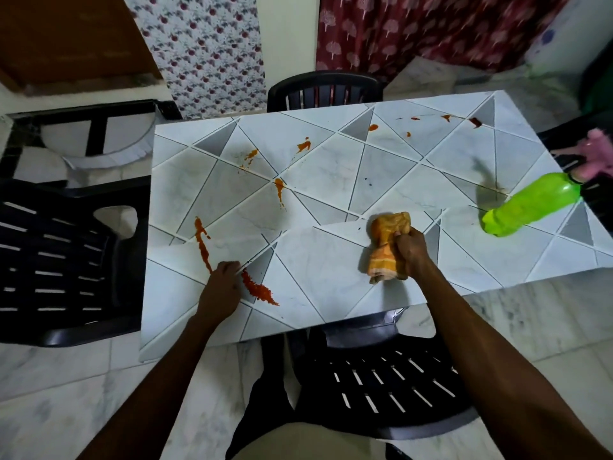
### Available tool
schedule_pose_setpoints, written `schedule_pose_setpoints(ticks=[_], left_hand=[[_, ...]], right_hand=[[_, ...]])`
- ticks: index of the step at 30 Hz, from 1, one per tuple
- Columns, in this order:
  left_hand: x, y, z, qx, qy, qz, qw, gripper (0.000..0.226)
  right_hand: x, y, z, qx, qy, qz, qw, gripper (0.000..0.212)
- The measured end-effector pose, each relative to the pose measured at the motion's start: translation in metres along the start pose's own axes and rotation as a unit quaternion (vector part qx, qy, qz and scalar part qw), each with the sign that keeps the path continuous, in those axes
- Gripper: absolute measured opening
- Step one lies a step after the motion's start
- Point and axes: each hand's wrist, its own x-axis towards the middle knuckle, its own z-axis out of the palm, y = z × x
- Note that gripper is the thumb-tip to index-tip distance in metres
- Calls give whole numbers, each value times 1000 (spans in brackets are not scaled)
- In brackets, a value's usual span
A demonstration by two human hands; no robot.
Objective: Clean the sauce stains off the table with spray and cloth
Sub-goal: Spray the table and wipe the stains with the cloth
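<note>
I look down from the head camera at a table covered in a white marble pattern with grey triangles. My view shows the right hand near the front edge, right of centre, its fingers curled tightly round a bunched orange cloth. The cloth sticks out above and below the fist and lies to the left of the knuckles, its lower end touching the table. The left hand rests on the table near the front left corner, fingers curled in at a crease in the table cover; I cannot tell whether they pinch anything. Red sauce stains run in a long streak just beyond those fingers, and a thicker smear lies right beside the hand on its right. Smaller splashes dot the middle and far side, well apart from the cloth. A green spray bottle with a blurred pink head lies tilted at the right edge, away from both hands. Black plastic chairs stand around the table.
</note>
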Motion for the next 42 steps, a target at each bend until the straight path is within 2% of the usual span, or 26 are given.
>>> schedule_pose_setpoints(ticks=[5, 9, 14, 16, 21, 24, 30, 33, 37, 42], left_hand=[[1, -13, -1, -12, 9, 16, 1000, 52], [-3, -11, 1, -24, 26, 19, 999, 51], [-15, -17, 2, -63, 18, 43, 997, 54], [-20, -24, 1, -83, 25, 50, 995, 56], [-35, -33, -7, -107, 76, -1, 991, 42], [-42, -48, -15, -89, 96, -41, 991, 39], [-63, -76, -20, -77, 73, -38, 994, 42], [-68, -82, -18, -63, 51, -16, 997, 44], [-71, -84, -16, -69, 46, -14, 996, 46], [-73, -80, -15, -77, 51, -28, 995, 49]], right_hand=[[1, -27, 40, -37, -47, -5, 998, 37], [-24, -46, 82, -91, -94, -49, 990, 38], [-59, -34, 145, -158, -207, -95, 961, 61], [-97, -36, 166, -187, -250, -114, 943, 54], [-145, -21, 206, -279, -320, -168, 890, 38], [-151, -22, 205, -303, -313, -198, 878, 41], [-137, -70, 188, -301, -202, -268, 893, 44], [-136, -100, 203, -354, -187, -310, 862, 42], [-144, -103, 235, -405, -251, -315, 821, 69], [-152, -63, 249, -463, -288, -370, 752, 51]])
